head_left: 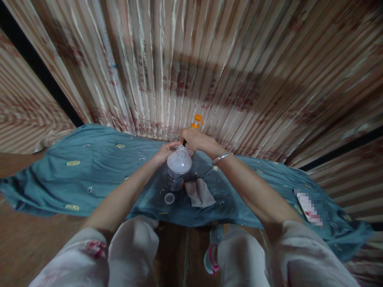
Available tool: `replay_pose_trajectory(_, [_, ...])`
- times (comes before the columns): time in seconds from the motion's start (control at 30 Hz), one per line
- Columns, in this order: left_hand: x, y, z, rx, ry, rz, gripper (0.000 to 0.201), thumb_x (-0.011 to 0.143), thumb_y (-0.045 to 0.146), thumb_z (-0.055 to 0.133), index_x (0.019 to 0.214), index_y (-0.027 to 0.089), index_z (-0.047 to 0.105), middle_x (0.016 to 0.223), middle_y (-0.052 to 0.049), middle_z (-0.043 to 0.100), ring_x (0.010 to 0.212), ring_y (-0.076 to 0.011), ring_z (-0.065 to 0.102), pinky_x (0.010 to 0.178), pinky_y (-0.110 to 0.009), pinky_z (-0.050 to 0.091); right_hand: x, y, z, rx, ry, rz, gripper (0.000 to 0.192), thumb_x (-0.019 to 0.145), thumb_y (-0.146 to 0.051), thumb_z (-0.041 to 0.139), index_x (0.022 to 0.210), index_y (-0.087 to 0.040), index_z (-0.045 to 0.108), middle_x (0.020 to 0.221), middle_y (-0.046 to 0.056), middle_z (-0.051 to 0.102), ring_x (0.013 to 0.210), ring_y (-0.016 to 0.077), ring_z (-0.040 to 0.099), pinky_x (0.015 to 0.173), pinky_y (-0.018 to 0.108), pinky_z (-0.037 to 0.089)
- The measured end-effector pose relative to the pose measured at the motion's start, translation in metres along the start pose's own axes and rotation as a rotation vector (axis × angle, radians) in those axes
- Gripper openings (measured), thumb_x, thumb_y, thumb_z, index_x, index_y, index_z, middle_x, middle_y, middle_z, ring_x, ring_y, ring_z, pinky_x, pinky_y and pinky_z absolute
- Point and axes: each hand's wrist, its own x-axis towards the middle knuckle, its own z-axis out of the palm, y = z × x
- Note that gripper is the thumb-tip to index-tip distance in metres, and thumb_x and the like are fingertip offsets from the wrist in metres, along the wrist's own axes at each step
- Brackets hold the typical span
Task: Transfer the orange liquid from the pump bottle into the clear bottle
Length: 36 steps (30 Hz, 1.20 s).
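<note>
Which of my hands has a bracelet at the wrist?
Your right hand, by the orange pump top, has the silver bracelet. The left hand, by the clear bottle, has none.

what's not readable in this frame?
All in the head view:
- Right hand: its own back hides most of what the fingers hold.
- Orange pump top: whatever is below it is largely hidden by that hand.
- Clear bottle: label print too small and dim.
- White flat item: details pixelated.
</note>
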Motion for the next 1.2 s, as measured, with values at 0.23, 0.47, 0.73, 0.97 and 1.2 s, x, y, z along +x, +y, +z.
replay_pose_trajectory(0.23, [-0.003, 0.002, 0.001, 0.023, -0.018, -0.001, 0.068, 0.034, 0.033, 0.096, 0.097, 0.016, 0.079, 0.088, -0.006, 0.078, 0.076, -0.0211, 0.069, 0.074, -0.030, 0.051, 0.007, 0.001, 0.005, -0.017, 0.028, 0.072, 0.045, 0.097, -0.035, 0.054, 0.128, -0.005, 0.067, 0.124, 0.027, 0.070, 0.122, 0.0315, 0.067, 0.095, 0.036, 0.053])
replay_pose_trajectory(0.47, [-0.001, 0.002, 0.000, -0.002, 0.002, -0.005, 0.066, 0.030, 0.028, 0.097, 0.092, 0.015, 0.078, 0.088, -0.008, 0.078, 0.079, -0.0219, 0.070, 0.078, -0.032, 0.051, 0.004, 0.001, 0.002, -0.025, 0.000, 0.011, 0.041, 0.086, -0.012, 0.058, 0.125, -0.009, 0.070, 0.121, 0.020, 0.074, 0.117, 0.0254, 0.069, 0.092, 0.029, 0.052])
replay_pose_trajectory(0.73, [-0.001, 0.002, 0.001, 0.006, 0.016, 0.001, 0.067, 0.032, 0.030, 0.098, 0.094, 0.015, 0.080, 0.092, -0.009, 0.079, 0.085, -0.0251, 0.072, 0.080, -0.033, 0.053, -0.003, 0.003, -0.005, 0.020, 0.065, 0.017, 0.041, 0.083, -0.010, 0.057, 0.122, -0.009, 0.070, 0.121, 0.018, 0.074, 0.116, 0.0251, 0.067, 0.094, 0.030, 0.048])
replay_pose_trajectory(0.97, [-0.010, 0.011, 0.011, -0.012, -0.046, -0.025, 0.069, 0.033, 0.034, 0.100, 0.096, 0.016, 0.081, 0.098, -0.010, 0.080, 0.083, -0.0253, 0.073, 0.078, -0.033, 0.056, -0.062, 0.034, 0.007, 0.134, 0.199, 0.208, 0.035, 0.093, -0.026, 0.048, 0.119, -0.012, 0.067, 0.113, 0.014, 0.075, 0.102, 0.0242, 0.069, 0.082, 0.031, 0.047])
replay_pose_trajectory(1.2, [-0.006, 0.012, 0.009, 0.023, -0.031, -0.011, 0.068, 0.034, 0.033, 0.099, 0.097, 0.014, 0.080, 0.095, -0.009, 0.080, 0.081, -0.0220, 0.072, 0.077, -0.031, 0.055, -0.132, -0.028, 0.118, 0.717, 0.152, 0.251, 0.023, 0.085, -0.024, 0.063, 0.107, -0.019, 0.068, 0.097, 0.004, 0.076, 0.083, 0.0164, 0.069, 0.077, 0.028, 0.049])
